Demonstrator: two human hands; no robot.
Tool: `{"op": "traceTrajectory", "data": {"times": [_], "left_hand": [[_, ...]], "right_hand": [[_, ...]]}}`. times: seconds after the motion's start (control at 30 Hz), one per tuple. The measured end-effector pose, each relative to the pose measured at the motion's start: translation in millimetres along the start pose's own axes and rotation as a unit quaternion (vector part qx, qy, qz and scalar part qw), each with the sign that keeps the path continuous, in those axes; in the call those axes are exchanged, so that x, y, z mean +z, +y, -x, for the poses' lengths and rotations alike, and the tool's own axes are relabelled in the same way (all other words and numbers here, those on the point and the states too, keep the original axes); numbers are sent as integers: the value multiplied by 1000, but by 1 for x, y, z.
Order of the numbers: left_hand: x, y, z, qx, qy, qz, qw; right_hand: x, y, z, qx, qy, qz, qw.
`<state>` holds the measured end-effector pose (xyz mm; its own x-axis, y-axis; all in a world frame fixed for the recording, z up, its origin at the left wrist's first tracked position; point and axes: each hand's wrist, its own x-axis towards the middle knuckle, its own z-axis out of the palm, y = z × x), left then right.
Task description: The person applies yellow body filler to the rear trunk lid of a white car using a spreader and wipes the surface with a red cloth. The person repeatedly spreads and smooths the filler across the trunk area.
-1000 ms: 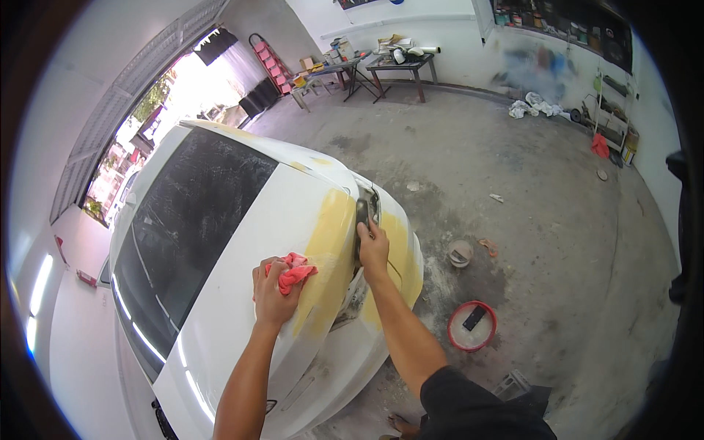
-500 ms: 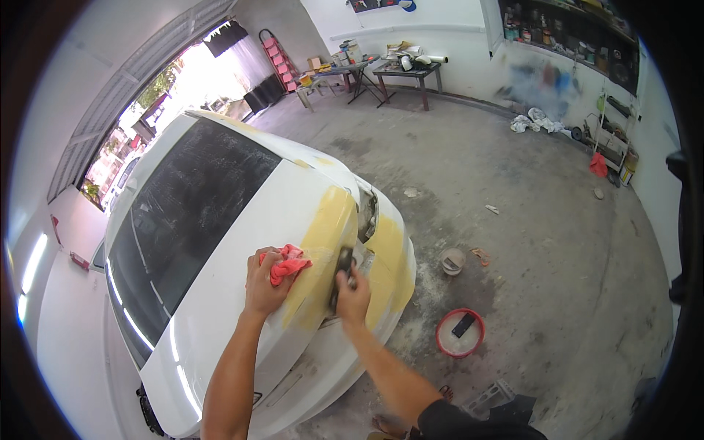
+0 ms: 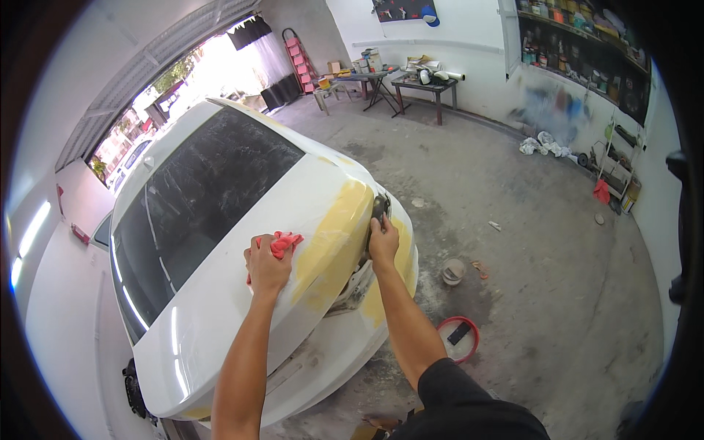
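Pink cloth (image 3: 284, 243), crumpled in the left grip (image 3: 268, 265), with fingers curled firmly around it and laid against the white rear of the car (image 3: 220, 286). Dark block (image 3: 378, 209) clasped in the right grip (image 3: 383, 240), its upper end poking out above the thumb, the rest largely hidden behind fingers. Held at the right edge of the yellow patch (image 3: 339, 227), next to the lamp gap (image 3: 352, 290); too covered to tell how much touches the surface. Cloth just left of the same patch, with the yellow between both grips.

Farther up the car, to the left, dark rear window (image 3: 213, 176), streaked with pale smears. Lower down, left forearm across the white panel; right forearm over the rear corner, up against the near-left side of a red tub (image 3: 477, 341) and partly in the way of it. Inside the tub, dark slab (image 3: 460, 334). Just beyond on the grey floor (image 3: 528, 271), small pot (image 3: 453, 272).

Well apart, toward the far wall: counter (image 3: 433, 86) loaded with clutter, pink ladder (image 3: 300, 62) to its left, white rags (image 3: 546, 144) heaped along the wall to its right. Above those, shelves (image 3: 616, 44) crowded with cans.
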<state>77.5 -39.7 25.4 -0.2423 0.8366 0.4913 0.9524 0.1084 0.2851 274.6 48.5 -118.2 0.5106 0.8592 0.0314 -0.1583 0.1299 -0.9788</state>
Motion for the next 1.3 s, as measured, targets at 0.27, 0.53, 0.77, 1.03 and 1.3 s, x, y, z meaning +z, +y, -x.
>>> {"op": "traceTrajectory", "data": {"times": [0.27, 0.53, 0.77, 1.03, 1.3], "left_hand": [[-19, -8, -8, 53, -74, 65, 994], [-17, -14, -10, 37, -76, 48, 995], [-20, -12, -9, 33, -75, 74, 994], [-26, -9, -7, 26, -86, 80, 993], [-28, -10, -6, 36, -85, 87, 992]], "right_hand": [[6, -3, -15, 73, -80, -125, 986], [23, 30, -16, 91, -48, -37, 994], [27, -27, 159, -40, 66, 27, 997], [35, 1, 121, -86, 71, 40, 993], [29, -21, 64, -11, -12, -38, 999]]}}
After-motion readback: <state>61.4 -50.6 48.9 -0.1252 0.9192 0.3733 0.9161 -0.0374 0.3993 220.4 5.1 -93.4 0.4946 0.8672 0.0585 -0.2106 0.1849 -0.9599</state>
